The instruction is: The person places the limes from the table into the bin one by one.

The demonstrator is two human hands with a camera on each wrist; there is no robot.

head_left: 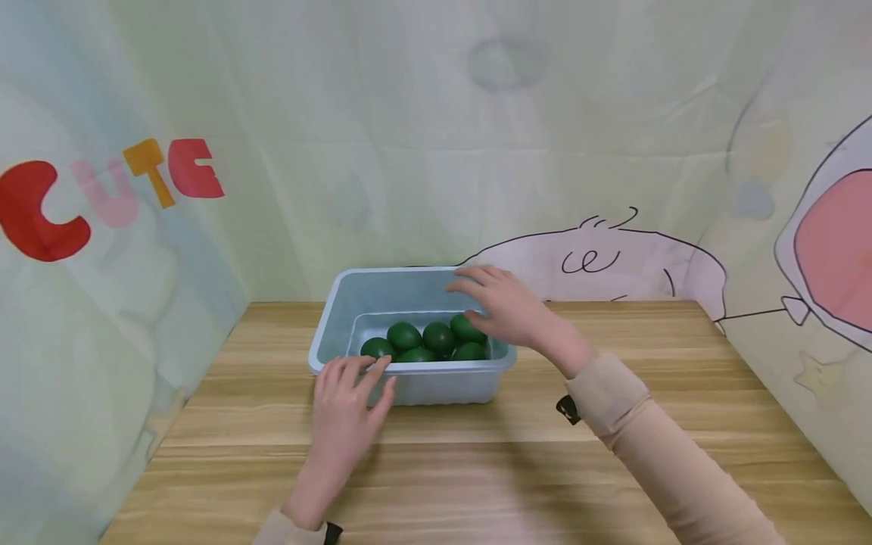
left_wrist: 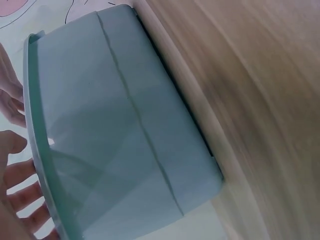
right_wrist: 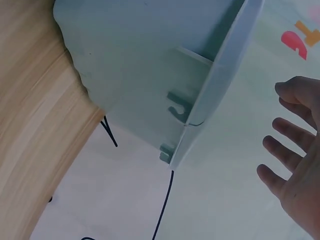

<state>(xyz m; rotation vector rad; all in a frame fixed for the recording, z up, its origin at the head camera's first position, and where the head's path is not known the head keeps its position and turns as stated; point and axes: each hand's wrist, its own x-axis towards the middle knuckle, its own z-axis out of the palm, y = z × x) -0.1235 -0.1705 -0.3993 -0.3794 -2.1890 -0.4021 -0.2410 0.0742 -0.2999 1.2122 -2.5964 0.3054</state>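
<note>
A light blue plastic bin (head_left: 446, 384) stands on the wooden table, with several smooth, dark green oval fruits (head_left: 404, 335) lying together inside it. My left hand (head_left: 349, 412) is at the bin's near rim on the left, fingertips right at the edge. In the left wrist view, its fingers (left_wrist: 22, 198) are spread and loosely bent beside the rim. Over the bin's right end hovers my right hand (head_left: 511, 306), palm down, fingers apart and slightly bent. The right wrist view shows that hand (right_wrist: 302, 170) above the rim with nothing in its grasp.
The wooden table (head_left: 613, 454) extends around the bin. Behind and at both sides hangs a pale printed cloth (head_left: 409, 151) with cartoon figures and coloured letters. The bin is close to the table's back edge.
</note>
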